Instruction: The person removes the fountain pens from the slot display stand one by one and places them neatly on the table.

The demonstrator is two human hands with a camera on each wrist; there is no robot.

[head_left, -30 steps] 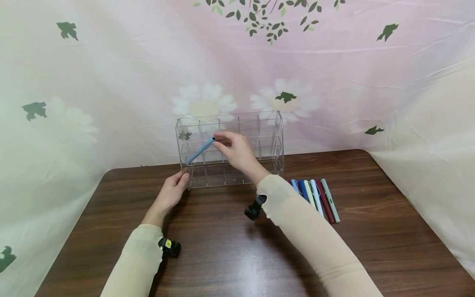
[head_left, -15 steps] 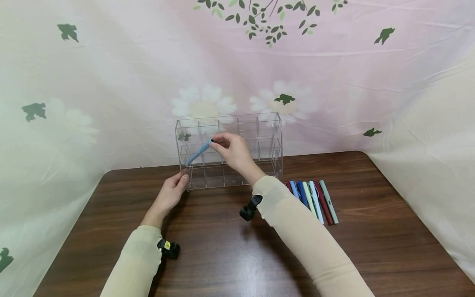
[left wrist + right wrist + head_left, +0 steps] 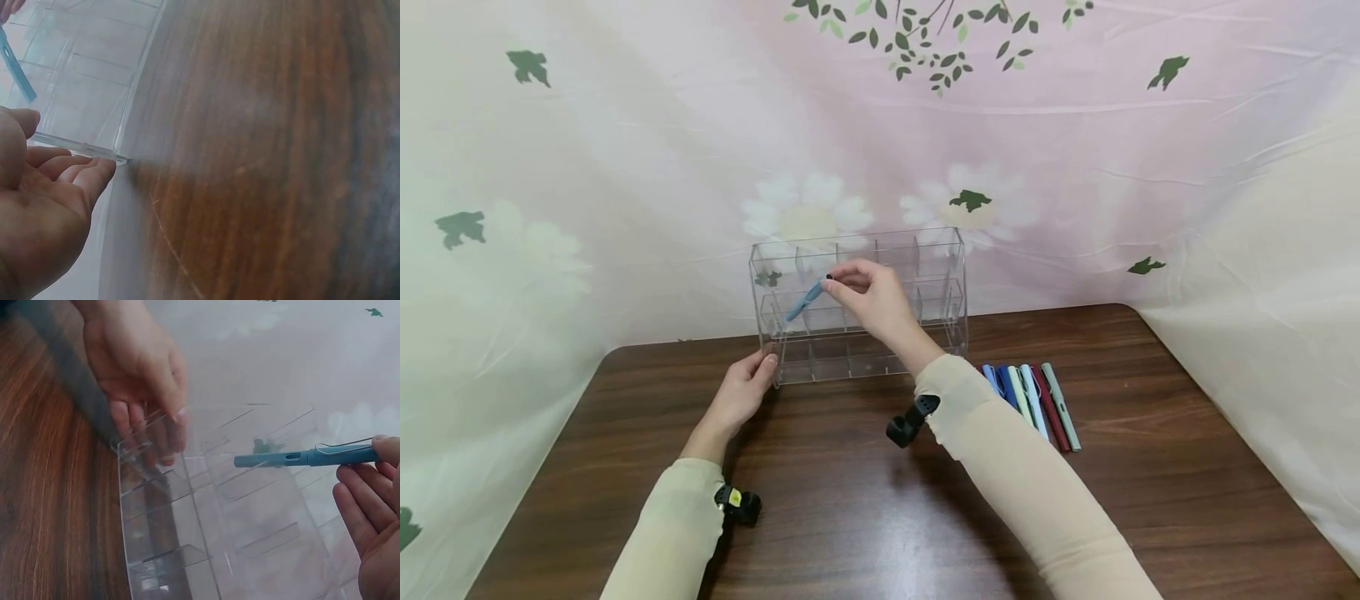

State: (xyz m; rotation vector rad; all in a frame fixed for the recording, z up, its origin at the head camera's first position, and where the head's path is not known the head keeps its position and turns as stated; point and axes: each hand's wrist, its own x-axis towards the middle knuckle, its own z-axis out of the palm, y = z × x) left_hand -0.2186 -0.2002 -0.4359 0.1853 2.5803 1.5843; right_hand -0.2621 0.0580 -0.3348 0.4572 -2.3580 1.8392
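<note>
A clear plastic organizer (image 3: 865,367) with tiered compartments stands at the back of the table. My left hand (image 3: 747,387) grips its left side near the bottom, thumb in front and fingers behind; the left wrist view shows that hand (image 3: 47,187) at the panel's edge. My right hand (image 3: 880,304) pinches a capped blue pen (image 3: 806,301) by its cap end, before the organizer's left compartments. In the right wrist view the pen (image 3: 300,457) shows its wire clip, its free end pointing toward the organizer's left side. Whether that end touches the organizer I cannot tell.
To the right of the organizer, several pens lie side by side on the brown wooden table (image 3: 1150,467), among them a dark red pen (image 3: 1054,408) and a grey-green pen (image 3: 1062,407). My right sleeve partly covers the row. A patterned cloth (image 3: 700,167) hangs behind the table.
The blue pen's lower end has risen a little and shifted slightly right, still in my right hand. My left hand keeps its hold on the organizer.
</note>
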